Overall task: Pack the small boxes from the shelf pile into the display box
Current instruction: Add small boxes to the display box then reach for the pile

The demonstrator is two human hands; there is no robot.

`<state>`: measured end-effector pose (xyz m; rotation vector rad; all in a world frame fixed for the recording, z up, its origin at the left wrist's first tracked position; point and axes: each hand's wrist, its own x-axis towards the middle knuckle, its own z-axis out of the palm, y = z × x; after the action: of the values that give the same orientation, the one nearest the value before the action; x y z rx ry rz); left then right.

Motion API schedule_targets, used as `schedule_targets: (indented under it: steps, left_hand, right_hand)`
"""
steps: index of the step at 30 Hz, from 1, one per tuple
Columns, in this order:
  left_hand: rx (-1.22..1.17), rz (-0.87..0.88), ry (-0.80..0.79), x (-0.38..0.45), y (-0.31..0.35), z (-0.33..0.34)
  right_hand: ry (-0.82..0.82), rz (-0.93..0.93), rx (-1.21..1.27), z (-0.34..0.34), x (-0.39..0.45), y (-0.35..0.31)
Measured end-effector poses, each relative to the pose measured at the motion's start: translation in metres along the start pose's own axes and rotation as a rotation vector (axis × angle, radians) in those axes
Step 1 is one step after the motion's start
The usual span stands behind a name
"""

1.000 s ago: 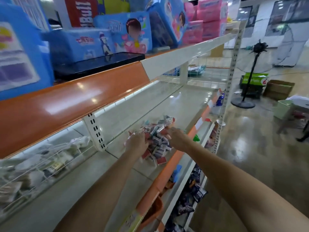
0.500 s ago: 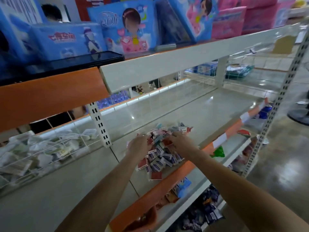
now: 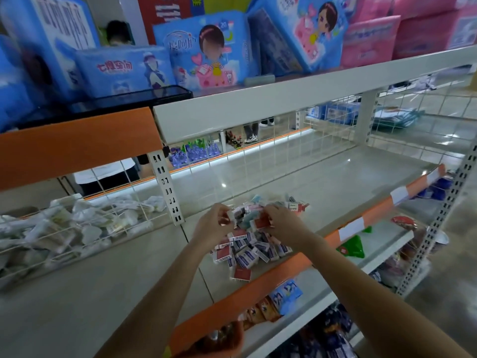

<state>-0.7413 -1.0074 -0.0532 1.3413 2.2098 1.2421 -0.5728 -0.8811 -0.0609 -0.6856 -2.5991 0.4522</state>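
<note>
My left hand and right hand each pinch small boxes mid-frame; overfilled hands could spill some off the shelf edge.
</note>
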Motion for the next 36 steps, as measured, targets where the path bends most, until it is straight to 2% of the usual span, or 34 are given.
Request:
schedule_targets:
  steps: [6,15,19,21,25,29,33,36]
  left_hand:
    - [-0.331,-0.071,0.032,-0.041,-0.006,-0.026]
    - [-0.513,-0.088,0.091,-0.088,-0.021,-0.042]
    - [-0.562,-0.092,0.106,-0.099,-0.032,-0.047]
    - [-0.599,-0.102,0.095,-0.102,-0.036,-0.048]
    - [-0.931,-0.207,0.113,-0.103,-0.039,-0.045]
    - [-1.119,-0.243,0.079,-0.101,-0.035,-0.048]
    - [-1.089,-0.342,-0.015,-0.096,-0.032,-0.052]
    - [-1.011,-0.390,-0.028,-0.092,-0.032,-0.053]
  right_hand:
    - [0.006,-0.042,0.319,0.003,-0.014,-0.029]
    - [-0.092,0.088,0.652,0.027,-0.019,-0.062]
    - [-0.151,0.139,0.878,0.036,-0.019,-0.070]
    - [-0.160,0.151,0.921,0.038,-0.020,-0.074]
    - [-0.191,0.167,0.971,0.042,-0.021,-0.081]
    - [-0.190,0.192,1.027,0.042,-0.022,-0.085]
    - [-0.198,0.193,1.056,0.040,-0.021,-0.086]
    - [-0.195,0.196,1.046,0.038,-0.022,-0.085]
